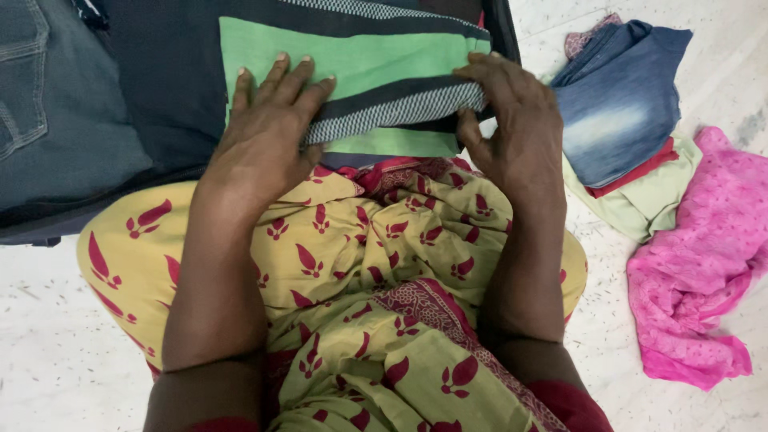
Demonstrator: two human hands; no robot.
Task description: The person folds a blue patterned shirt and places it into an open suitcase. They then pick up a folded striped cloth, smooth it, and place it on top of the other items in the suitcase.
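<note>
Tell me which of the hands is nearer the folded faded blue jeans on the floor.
Right. The right hand grips the green striped cloth's edge just beside the folded faded blue jeans; the left hand presses flat farther away.

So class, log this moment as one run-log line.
left hand flat on green striped cloth | right hand gripping its edge | folded jeans aside

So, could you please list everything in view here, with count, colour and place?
Folded cloth: one, green with dark and checked bands, top centre, under both hands.
Dark fabric: one, navy, beneath the folded cloth.
Jeans: one, grey-blue, top left.
Folded denim: one, blue, right, on a pale green garment.
Pink garment: one, far right on the floor.
Left hand: flat on the cloth.
Right hand: gripping the cloth's right edge.
</note>
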